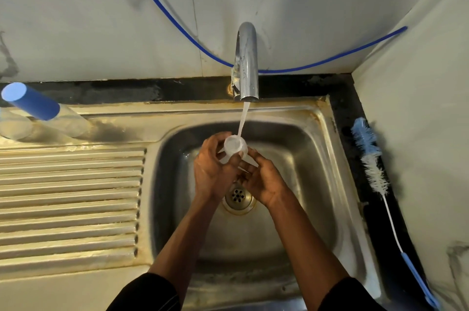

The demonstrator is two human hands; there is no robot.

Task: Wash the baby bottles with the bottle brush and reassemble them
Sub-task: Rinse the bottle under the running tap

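1. Step in hand: rinsing. The clear bottle sits at frame centre, over the sink, mouth tipped up toward the camera. The water stream from the tap hits its rim.
2. Left hand: fingers and thumb wrapped round the bottle body, clamped on it.
3. Right hand: thumb lies against the bottle's right side and the fingers curl in under it. Cannot tell if it truly grips or only steadies.
4. Both hands are together above the drain.
5. Bottle brush: lies unheld at the right of the frame on the dark table edge beside the sink, bristles toward the wall, handle toward the lower right. It is well apart from both hands.
6. Second bottle with blue cap: lies tilted at upper left, on the drainboard, untouched.
7. Judgement: the task looks mid-way, with nothing reassembled in view.
8. Next move likely calls for freeing the right hand and reaching right for the brush handle, with the left hand holding the bottle mouth open. If scrubbing is done, tip the water out instead. The wet plastic may slip.
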